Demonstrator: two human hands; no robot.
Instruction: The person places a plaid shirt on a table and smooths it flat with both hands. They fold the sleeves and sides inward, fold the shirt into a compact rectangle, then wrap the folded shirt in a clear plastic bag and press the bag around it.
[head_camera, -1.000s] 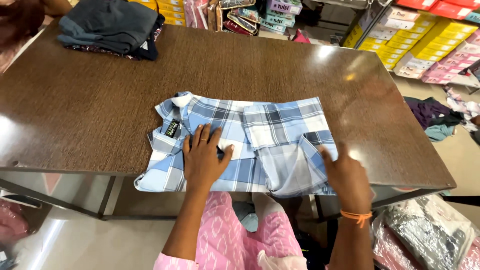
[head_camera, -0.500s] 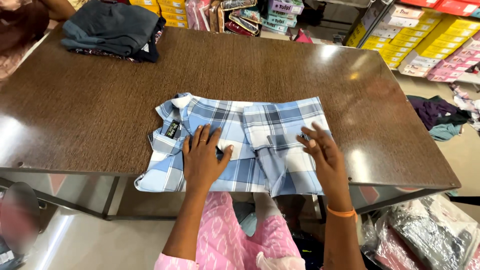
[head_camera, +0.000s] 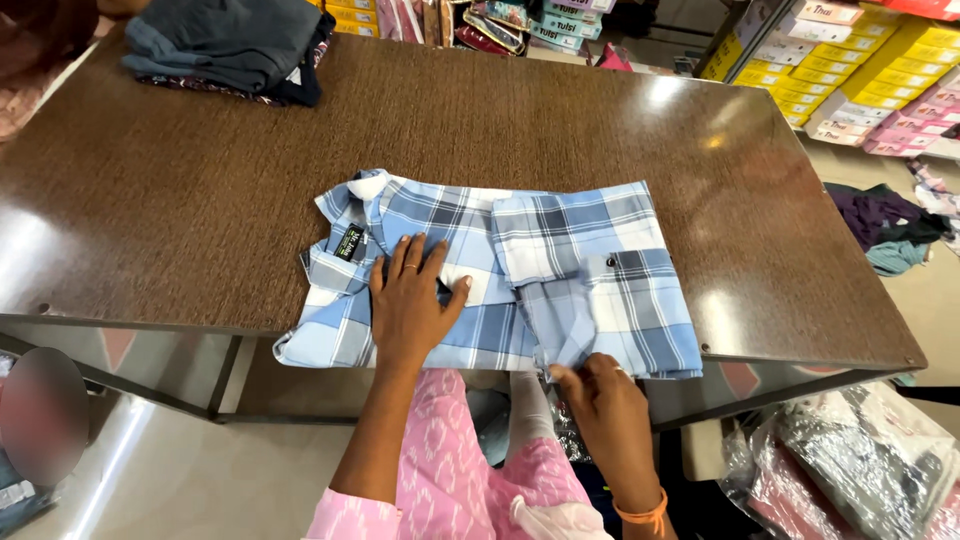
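A blue and white checked shirt (head_camera: 560, 250) lies partly folded near the front edge of a brown wooden table (head_camera: 500, 120), collar to the left with a small black tag. My left hand (head_camera: 412, 300) rests flat on the shirt's middle, fingers spread. My right hand (head_camera: 598, 400) is at the shirt's near edge by the table front, fingers pinching the hanging lower edge of the folded fabric. An orange band is on that wrist.
A pile of folded dark grey and navy garments (head_camera: 235, 45) sits at the table's far left corner. Shelves of boxed goods (head_camera: 860, 60) stand at the right. Loose clothes (head_camera: 885, 225) lie on the floor right. Plastic-wrapped packs (head_camera: 850, 470) lie bottom right.
My right hand has slid from the shirt's right half down to its near edge and pinched the fabric there. My left hand stays pressed flat on the shirt.
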